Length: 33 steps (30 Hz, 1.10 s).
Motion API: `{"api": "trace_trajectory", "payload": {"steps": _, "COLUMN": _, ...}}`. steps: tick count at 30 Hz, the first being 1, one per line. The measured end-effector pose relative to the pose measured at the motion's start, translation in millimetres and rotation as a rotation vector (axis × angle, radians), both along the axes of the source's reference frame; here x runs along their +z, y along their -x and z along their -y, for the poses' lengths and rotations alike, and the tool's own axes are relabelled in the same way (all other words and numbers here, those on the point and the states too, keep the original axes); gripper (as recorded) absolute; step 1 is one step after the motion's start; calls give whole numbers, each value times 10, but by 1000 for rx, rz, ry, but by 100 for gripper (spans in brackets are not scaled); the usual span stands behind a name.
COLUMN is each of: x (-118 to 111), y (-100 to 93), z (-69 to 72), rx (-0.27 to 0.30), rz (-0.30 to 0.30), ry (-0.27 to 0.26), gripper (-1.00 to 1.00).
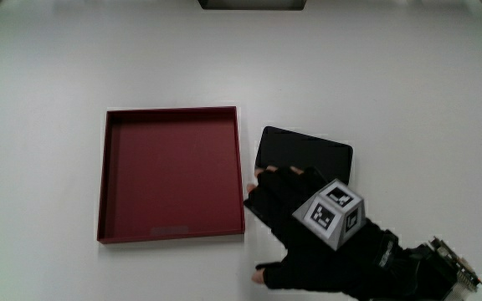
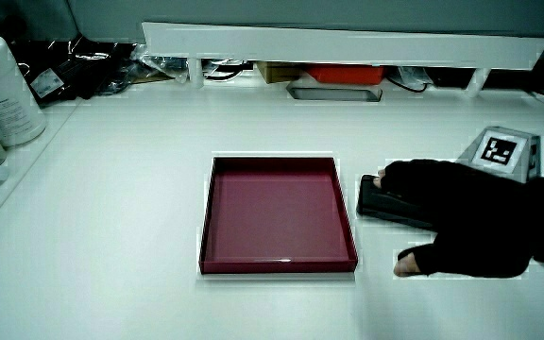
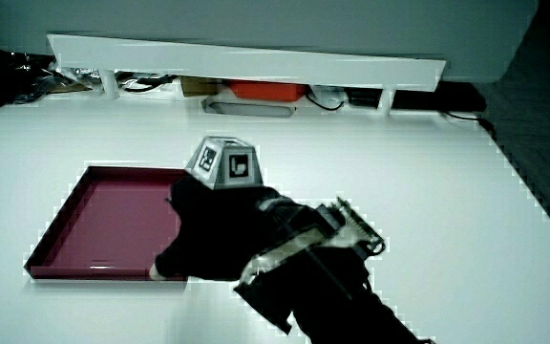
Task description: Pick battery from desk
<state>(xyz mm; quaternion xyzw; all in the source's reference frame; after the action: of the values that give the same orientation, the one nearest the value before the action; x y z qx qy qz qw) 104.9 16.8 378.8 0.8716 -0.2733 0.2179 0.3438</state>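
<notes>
White worktop (image 1: 74, 67), pale and mostly bare; low partition (image 2: 348, 42) at its edge farthest from the person, clutter tucked beneath it.

Red tray (image 1: 171, 174): square, shallow, nothing in it, flat on the worktop.

Battery (image 1: 308, 155): flat black slab, rounded corners, lying on the worktop just beside the tray, not touching it as far as the main view shows. In a side view its end nearest the tray shows clear of the glove (image 2: 378, 200).

Hand (image 1: 304, 226): black glove, patterned cube (image 1: 335, 213) on its back. Palm down over the part of the battery nearer the person; fingers (image 1: 276, 177) reach across the slab, thumb out on the worktop nearer the person. Whether the grip has clenched on the battery or merely rests on it: cannot tell; battery looks flat on the worktop.

Step, as judged: reach and grasp, lift not yet made. Next move calls for fingers and thumb to close on the two long edges, then a straight lift clear of the tray wall.
</notes>
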Motion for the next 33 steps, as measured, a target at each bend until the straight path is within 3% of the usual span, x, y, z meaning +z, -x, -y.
{"api": "trace_trajectory", "payload": {"steps": 1, "x": 11, "y": -24, "z": 54, "rx": 21, "rz": -8, "ry": -5, "gripper": 0}}
{"api": "trace_trajectory", "payload": {"steps": 2, "x": 50, "y": -44, "z": 103, "rx": 8, "rz": -30, "ry": -36, "gripper": 0}}
{"api": "trace_trajectory", "payload": {"steps": 5, "x": 152, "y": -93, "z": 255, "rx": 70, "rz": -51, "ry": -18, "gripper": 0}}
{"api": "trace_trajectory", "payload": {"steps": 8, "x": 274, "y": -118, "z": 379, "rx": 111, "rz": -64, "ry": 37, "gripper": 0}}
{"api": "trace_trajectory", "payload": {"steps": 9, "x": 321, "y": -122, "z": 417, "rx": 113, "rz": -85, "ry": 30, "gripper": 0}}
{"api": "trace_trajectory", "payload": {"steps": 17, "x": 675, "y": -182, "z": 660, "rx": 197, "rz": -128, "ry": 141, "gripper": 0}}
{"api": "trace_trajectory", "payload": {"steps": 20, "x": 832, "y": -215, "z": 712, "rx": 222, "rz": -147, "ry": 183, "gripper": 0}}
{"api": "trace_trajectory", "payload": {"steps": 33, "x": 1450, "y": -343, "z": 734, "rx": 287, "rz": -265, "ry": 272, "gripper": 0}}
